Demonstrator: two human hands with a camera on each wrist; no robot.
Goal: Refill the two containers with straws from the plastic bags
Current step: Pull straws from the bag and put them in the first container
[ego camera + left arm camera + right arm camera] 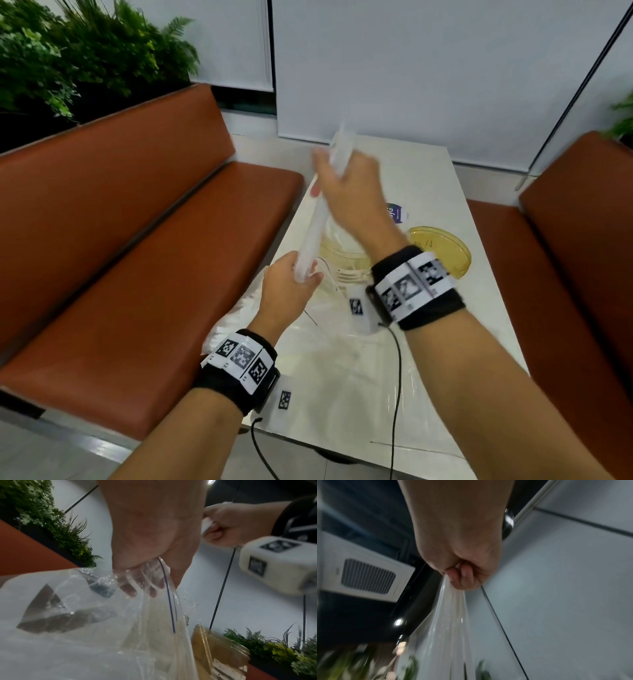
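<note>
My right hand (346,185) is raised over the table, fist closed round the upper part of a long bundle of white straws (317,222); the fist (462,577) and straws (452,615) also show in the right wrist view. My left hand (291,284) grips the bundle's lower end together with the mouth of a clear zip bag (85,615), fingers (130,589) curled into the plastic. An amber container (342,255) stands just behind the hands, also visible as a jar (219,655). Its inside is hidden.
An amber lid (442,250) lies right of the container on the white table (428,164). Another bag of white straws (236,315) lies at the table's left edge. Orange benches (137,240) (582,246) flank the table. A purple-labelled item (395,212) sits behind my right wrist.
</note>
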